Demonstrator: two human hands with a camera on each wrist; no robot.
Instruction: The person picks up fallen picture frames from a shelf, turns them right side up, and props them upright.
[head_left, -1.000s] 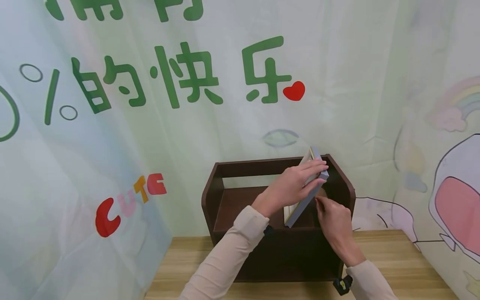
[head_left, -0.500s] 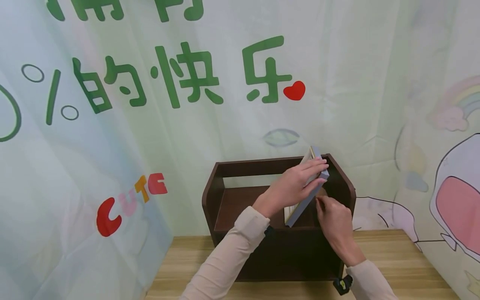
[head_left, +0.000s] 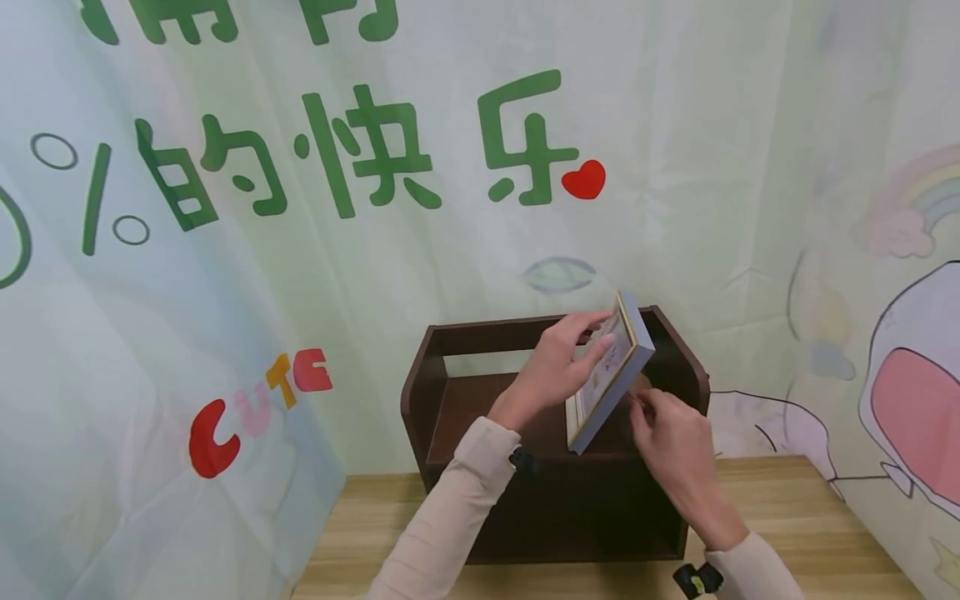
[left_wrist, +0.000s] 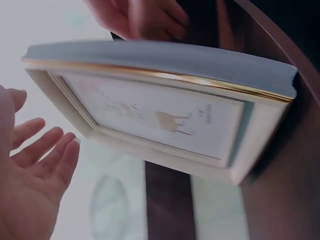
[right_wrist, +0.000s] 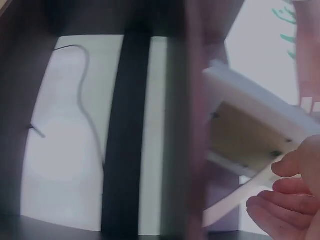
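A picture frame (head_left: 611, 367) with a blue-grey edge, a gold line and a pale inner border leans tilted on top of a dark brown shelf unit (head_left: 480, 408). My left hand (head_left: 551, 362) is at its front side; in the left wrist view that hand's fingers (left_wrist: 52, 155) are loosely bent and apart from the frame. Behind the frame, my right hand (head_left: 675, 442) pinches a thin part at its back, seemingly the stand. The right wrist view shows the frame's brown backing (right_wrist: 245, 135) and a pale strip (right_wrist: 235, 200) reaching the right fingers; the exact contact is blurred.
The shelf unit has raised sides and a back rail (head_left: 495, 336). It stands on a wooden table (head_left: 780, 508) against a printed fabric backdrop (head_left: 697, 167). The unit's right side panel (head_left: 678, 350) rises close to the right hand.
My left hand has come off the frame's upper edge and moved left, uncovering more of the picture. The right hand has shifted slightly, still behind the frame. The frame keeps its tilt.
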